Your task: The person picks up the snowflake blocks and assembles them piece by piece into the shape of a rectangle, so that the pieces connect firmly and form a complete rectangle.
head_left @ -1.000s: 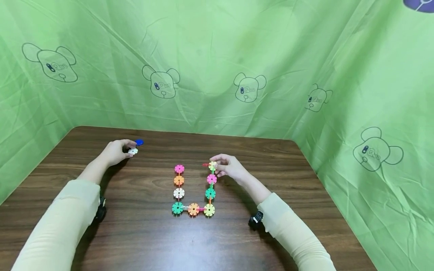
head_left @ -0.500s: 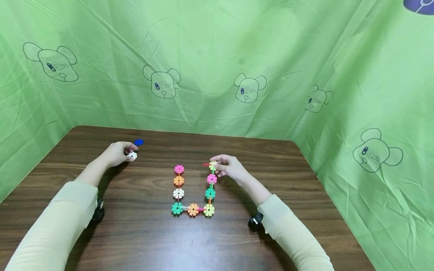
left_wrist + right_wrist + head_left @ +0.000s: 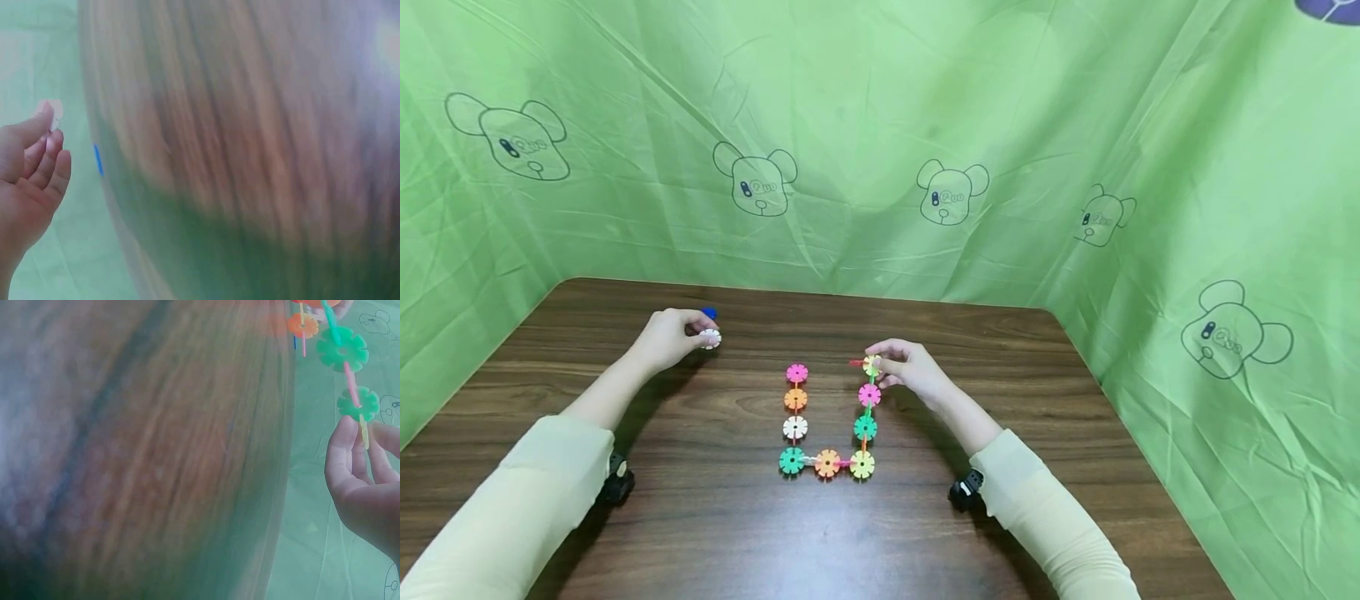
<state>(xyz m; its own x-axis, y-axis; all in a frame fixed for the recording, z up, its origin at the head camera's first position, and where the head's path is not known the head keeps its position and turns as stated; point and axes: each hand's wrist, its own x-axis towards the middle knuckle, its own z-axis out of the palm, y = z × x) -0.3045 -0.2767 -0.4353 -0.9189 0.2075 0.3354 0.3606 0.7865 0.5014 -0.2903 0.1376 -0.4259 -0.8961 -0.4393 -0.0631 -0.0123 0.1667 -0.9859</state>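
Note:
My left hand (image 3: 673,340) pinches a white snowflake disc (image 3: 711,338) between thumb and fingers, above the far left of the table. In the left wrist view the pale disc (image 3: 55,115) shows at the fingertips. Just beyond that hand lies a blue snowflake disc (image 3: 709,313), partly covered by the fingers. My right hand (image 3: 913,372) pinches the yellow snowflake disc (image 3: 870,366) at the far end of a U-shaped chain of interlocked discs. A red disc (image 3: 856,363), seen edge-on, sticks out leftward from that yellow one. The chain's left arm ends in a pink disc (image 3: 797,373).
The chain lies on a brown wooden table (image 3: 722,533), its bottom row running through an orange disc (image 3: 827,463). Green cloth (image 3: 857,108) printed with bear heads hangs behind and beside the table. Each wrist wears a small black camera (image 3: 966,490).
My left hand first drew the white disc slightly nearer, away from the blue disc, then moved it right. The right hand stays at the chain's far end, almost still.

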